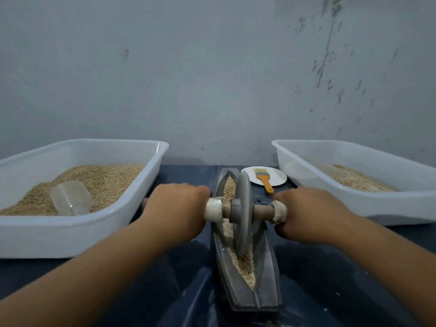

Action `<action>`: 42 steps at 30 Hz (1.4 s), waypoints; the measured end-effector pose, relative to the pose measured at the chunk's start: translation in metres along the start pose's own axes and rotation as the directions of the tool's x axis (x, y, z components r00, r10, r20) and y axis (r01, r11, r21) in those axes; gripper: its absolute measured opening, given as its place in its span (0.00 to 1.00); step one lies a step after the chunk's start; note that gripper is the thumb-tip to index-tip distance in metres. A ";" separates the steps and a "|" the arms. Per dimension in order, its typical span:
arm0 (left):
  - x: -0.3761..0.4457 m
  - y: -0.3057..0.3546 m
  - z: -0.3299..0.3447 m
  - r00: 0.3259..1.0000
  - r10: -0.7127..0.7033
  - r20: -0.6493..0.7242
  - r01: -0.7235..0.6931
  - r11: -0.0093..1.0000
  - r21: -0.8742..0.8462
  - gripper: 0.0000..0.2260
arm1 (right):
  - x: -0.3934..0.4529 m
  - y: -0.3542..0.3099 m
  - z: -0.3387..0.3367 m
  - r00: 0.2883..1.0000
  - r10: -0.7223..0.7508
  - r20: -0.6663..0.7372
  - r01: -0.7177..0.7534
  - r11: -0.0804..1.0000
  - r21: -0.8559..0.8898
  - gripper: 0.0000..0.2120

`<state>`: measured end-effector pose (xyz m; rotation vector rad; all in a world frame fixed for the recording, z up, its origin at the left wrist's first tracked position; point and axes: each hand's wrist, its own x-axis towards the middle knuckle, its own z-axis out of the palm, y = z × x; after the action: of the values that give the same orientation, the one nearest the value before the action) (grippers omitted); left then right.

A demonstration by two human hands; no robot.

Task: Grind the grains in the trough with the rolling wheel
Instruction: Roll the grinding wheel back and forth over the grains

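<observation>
1. While both hands grip the wooden axle [263,210], the rolling wheel [243,213] stands upright in the boat-shaped metal trough [269,267], roughly at its middle.
2. Left hand [175,212] is curled round the axle's left end, right next to a white wrapped band [213,209]. Right hand [309,214] is wrapped round the right end, beside a second scruffier band [279,211].
3. Grains [245,265] lie along the trough's groove, whole-looking kernels at the far end, paler crushed stuff at the near end against the wheel's lower edge.
4. On the left sits a white plastic tub [70,234] heaped with whole grain, with a clear scoop [70,197] lying on the pile.
5. On the right, another white tub [389,206] has a smaller heap of paler material and what looks like a second clear scoop, hard to make out.
6. Behind the trough, a white plate [278,178] carries a brush with an orange handle [265,181], the handle sticking out over the rim towards the right hand.
7. Everything rests on a dark blue cloth [330,279] against a pale wall.
</observation>
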<state>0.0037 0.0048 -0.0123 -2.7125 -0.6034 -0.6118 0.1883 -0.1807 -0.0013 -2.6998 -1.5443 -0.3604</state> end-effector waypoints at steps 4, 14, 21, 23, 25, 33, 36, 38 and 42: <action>0.011 -0.002 0.009 0.998 -0.057 0.005 0.057 0.998 0.006 0.08 | 0.018 -0.002 0.000 0.999 0.025 -0.031 -0.027 0.997 -0.074 0.08; 0.060 -0.010 0.031 0.982 -0.185 -0.026 0.184 0.983 -0.022 0.09 | 0.089 0.004 0.010 0.985 0.045 -0.168 -0.060 0.994 -0.086 0.04; 0.031 -0.008 0.030 0.991 -0.104 -0.079 0.106 0.994 0.022 0.13 | 0.055 0.009 0.015 0.999 0.044 -0.014 -0.044 0.999 -0.021 0.07; 0.040 -0.008 0.029 0.993 -0.113 -0.030 0.113 0.994 0.009 0.12 | 0.062 0.007 0.012 0.998 0.062 0.005 -0.062 0.998 -0.018 0.07; 0.052 -0.008 0.026 0.989 -0.147 0.000 0.147 0.989 0.003 0.10 | 0.077 0.003 0.009 0.996 0.080 -0.039 -0.083 0.995 -0.060 0.08; 0.035 -0.008 0.032 0.987 -0.159 -0.004 0.159 0.987 -0.014 0.11 | 0.077 0.007 0.012 0.996 -0.005 -0.085 -0.005 0.993 -0.119 0.09; 0.033 -0.007 0.031 0.986 -0.168 -0.001 0.168 0.986 0.003 0.14 | 0.074 0.009 0.012 0.999 -0.009 -0.033 0.007 0.997 -0.076 0.08; 0.042 -0.007 0.028 0.984 -0.171 0.044 0.172 0.985 -0.004 0.10 | 0.079 0.008 0.010 1.000 0.014 -0.011 -0.014 0.999 -0.039 0.05; 0.064 -0.006 0.020 0.993 -0.107 0.043 0.106 0.994 0.032 0.10 | 0.085 0.008 0.019 0.995 0.096 -0.020 -0.096 0.995 0.013 0.10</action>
<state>0.0607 0.0388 0.0010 -2.6866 -0.7668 -0.5651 0.2397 -0.1106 -0.0019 -2.7400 -1.4008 -0.3740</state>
